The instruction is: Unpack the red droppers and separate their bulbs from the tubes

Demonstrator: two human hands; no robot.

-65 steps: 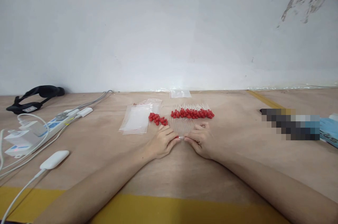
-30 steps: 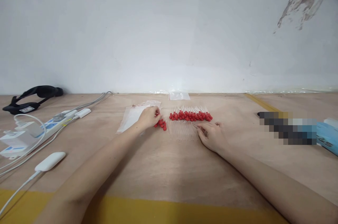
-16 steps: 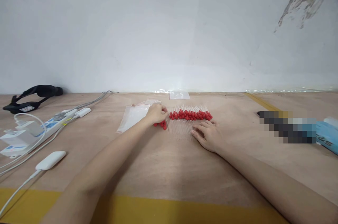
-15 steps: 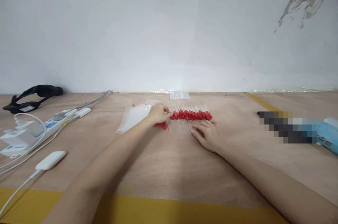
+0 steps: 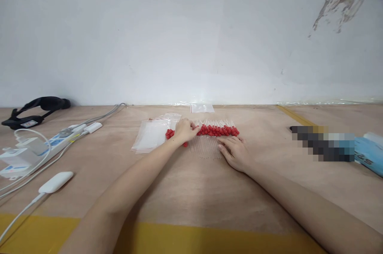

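Note:
A long row of thin clear tubes [image 5: 206, 148] with round red tops [image 5: 217, 130] lies in the middle of the table. White and clear sticks [image 5: 211, 123] fan out behind the tops. My left hand [image 5: 184, 130] reaches over the row's left part, thumb and fingers closed together at the red tops; what is between the fingertips is hidden. More red tops [image 5: 169, 133] show left of this hand. At the row's right end my right hand [image 5: 235, 152] lies on the table, fingers stretched out, their tips touching or close beside the tubes.
Clear plastic zip bags [image 5: 152, 134] lie left of the row, and another small bag [image 5: 202, 108] is by the wall. A power strip [image 5: 56, 146] with chargers, a white puck on a cable [image 5: 56, 182] and a black strap [image 5: 38, 110] are at left. A blue package [image 5: 369, 154] is at right.
My left hand has moved slightly right along the row, uncovering red tops on its left and more of the plastic bags. The right hand has hardly moved.

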